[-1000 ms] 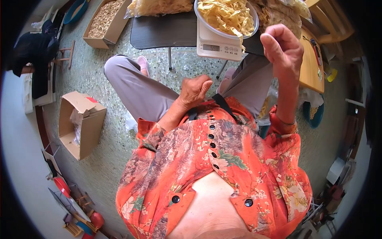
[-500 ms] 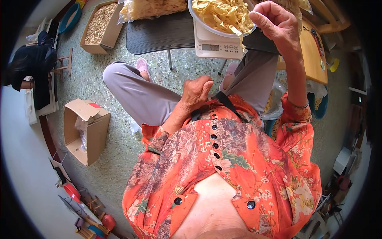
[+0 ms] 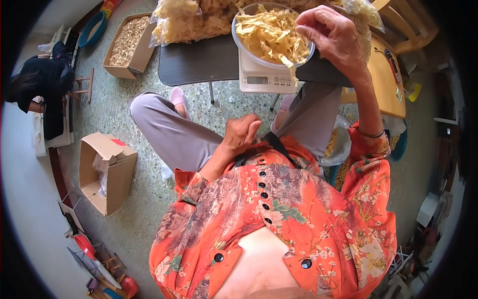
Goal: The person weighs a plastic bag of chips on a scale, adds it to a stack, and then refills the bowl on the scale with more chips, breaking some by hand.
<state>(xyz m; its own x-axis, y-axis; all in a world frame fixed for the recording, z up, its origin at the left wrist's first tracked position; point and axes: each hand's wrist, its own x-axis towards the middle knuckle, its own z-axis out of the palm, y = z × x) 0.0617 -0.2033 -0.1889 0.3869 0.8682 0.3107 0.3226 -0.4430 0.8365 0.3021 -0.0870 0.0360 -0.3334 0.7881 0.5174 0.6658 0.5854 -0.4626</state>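
My left hand [image 3: 240,133] is curled closed over my lap, thumb along the top, with nothing visible in it. Above the right rim of a clear round bowl [image 3: 236,36], my right hand [image 3: 332,42] has its thumb and fingers drawn together; anything small between them is hidden. Pale yellow dried strips [image 3: 271,35] fill the bowl, and one strip hangs over its front rim. Under the bowl is a white digital scale [image 3: 266,84] with a lit display, its digits too blurred to read. The scale stands at the front edge of a dark table [image 3: 199,62].
Plastic bags of dried strips [image 3: 179,25] lie along the table's back. On the floor are a carton of dried pieces [image 3: 130,40] and an open cardboard box [image 3: 119,174]. A wooden chair [image 3: 386,89] stands right. Another person [image 3: 45,79] bends over at far left.
The table, bowl and scale appear lower in view, with more of the bags showing. My right hand has shifted slightly left and down in view, still beside the bowl. My left hand stays closed.
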